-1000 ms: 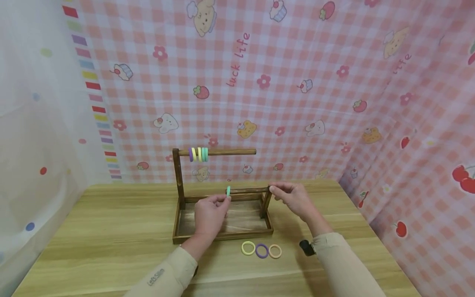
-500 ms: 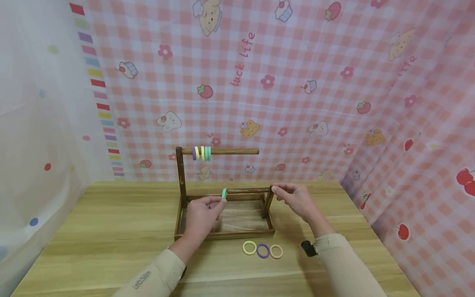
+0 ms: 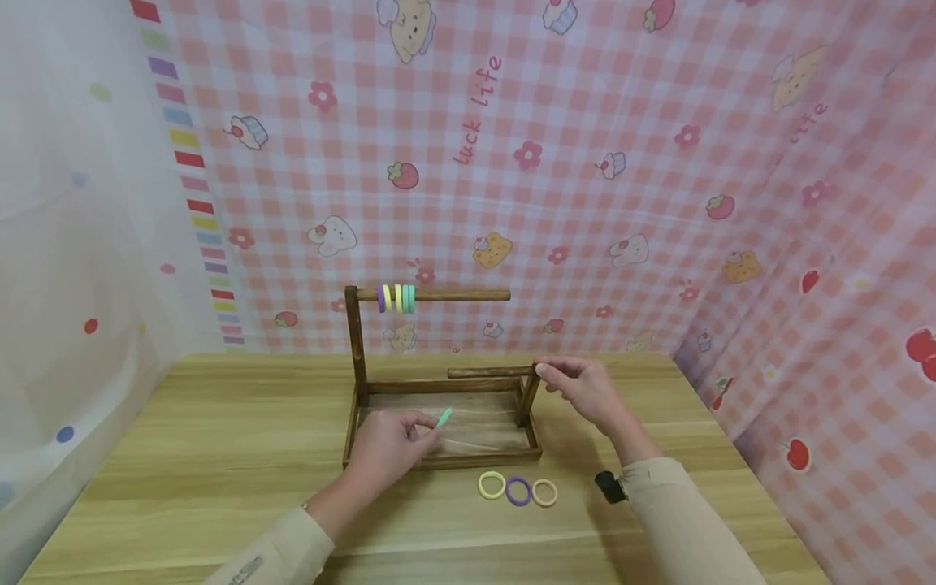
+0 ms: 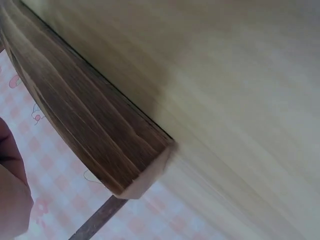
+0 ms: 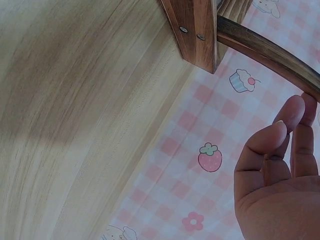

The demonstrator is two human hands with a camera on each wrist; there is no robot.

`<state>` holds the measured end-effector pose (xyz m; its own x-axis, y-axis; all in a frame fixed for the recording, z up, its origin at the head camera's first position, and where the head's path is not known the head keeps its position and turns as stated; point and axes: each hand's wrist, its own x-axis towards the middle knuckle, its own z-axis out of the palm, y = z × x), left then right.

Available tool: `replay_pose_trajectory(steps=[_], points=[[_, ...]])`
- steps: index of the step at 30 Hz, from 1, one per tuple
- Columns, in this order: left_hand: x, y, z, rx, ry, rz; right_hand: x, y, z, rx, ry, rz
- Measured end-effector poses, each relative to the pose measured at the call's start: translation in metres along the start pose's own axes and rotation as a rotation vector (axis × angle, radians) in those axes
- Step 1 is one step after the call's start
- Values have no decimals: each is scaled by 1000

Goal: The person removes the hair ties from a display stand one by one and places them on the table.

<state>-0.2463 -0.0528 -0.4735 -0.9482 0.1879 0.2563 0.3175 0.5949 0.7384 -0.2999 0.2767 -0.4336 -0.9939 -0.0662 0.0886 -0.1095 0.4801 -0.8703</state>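
My left hand (image 3: 387, 443) pinches a small green ring (image 3: 444, 418) between thumb and fingers, over the tray of a dark wooden rack (image 3: 446, 463). The ring is tilted and apart from the rack's lower rod (image 3: 486, 373). At the right, my right hand (image 3: 583, 392) holds the top of the short post (image 3: 528, 396) that bears this rod. In the right wrist view its fingertips touch the post (image 5: 265, 50). Higher up, several purple, yellow and green rings (image 3: 398, 299) hang on the upper rod (image 3: 468, 296). The left wrist view shows only part of the left hand (image 4: 12, 200), without the ring.
In front of the rack a yellow ring (image 3: 480, 485), a purple ring (image 3: 508, 492) and a peach ring (image 3: 535, 494) lie in a row on the wooden table (image 3: 219, 455). A pink checked cloth (image 3: 570, 211) hangs behind.
The green ring, earlier at the lower rod's free end, has come off it to the left and moved down towards the tray with my left hand. The right hand stays on the post.
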Motion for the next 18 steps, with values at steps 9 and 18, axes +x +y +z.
replay_pose_trajectory(steps=[9,18], points=[[-14,-1,4,-65,-152,-14,-1,-1,-3,-5,-10,0],[-26,-3,15,8,-252,30,-1,-1,0,1,-9,10]])
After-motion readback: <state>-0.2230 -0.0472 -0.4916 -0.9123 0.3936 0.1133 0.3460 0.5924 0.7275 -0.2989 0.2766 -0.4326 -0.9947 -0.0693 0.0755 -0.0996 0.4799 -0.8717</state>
